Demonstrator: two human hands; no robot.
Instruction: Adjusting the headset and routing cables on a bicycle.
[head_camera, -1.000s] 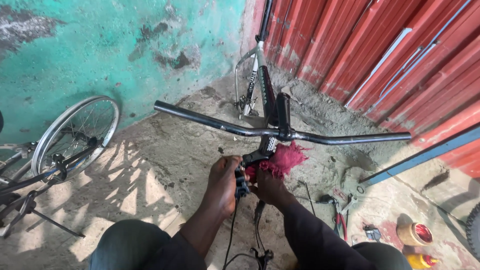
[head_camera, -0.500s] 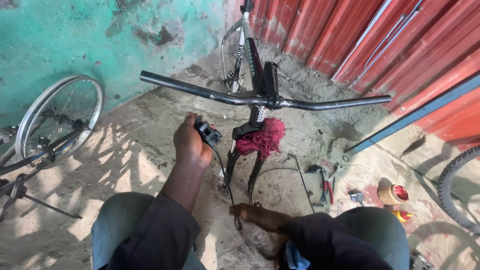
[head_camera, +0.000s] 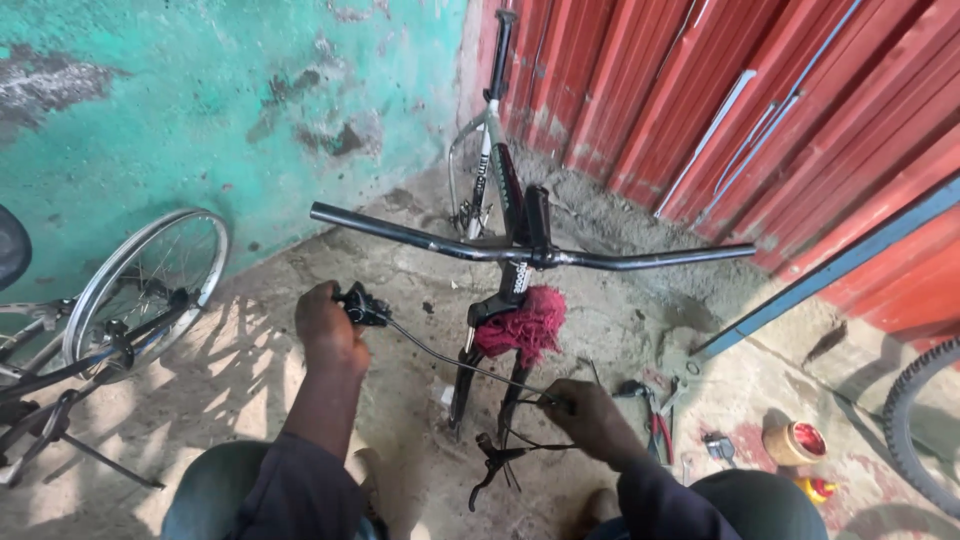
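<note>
A bicycle frame (head_camera: 492, 170) stands before me with bare black handlebars (head_camera: 520, 251) and a red rag (head_camera: 522, 324) draped on its fork. My left hand (head_camera: 327, 328) grips a small black brake caliper (head_camera: 362, 305) left of the fork. A thin black cable (head_camera: 455, 358) runs from it down to my right hand (head_camera: 588, 416), which pinches the cable low beside the fork legs. A black brake lever (head_camera: 492, 465) lies on the ground just below that hand.
A spoked wheel (head_camera: 145, 282) of another bicycle leans at the left by the green wall. Pliers (head_camera: 655, 420), small parts and a round tin (head_camera: 795, 442) lie on the ground at right. A tyre (head_camera: 915, 420) shows at the right edge. Red corrugated sheeting stands behind.
My hands have separated from the fork. The left drew the caliper out to the left; the right moved down and right along the cable, which now stretches between them.
</note>
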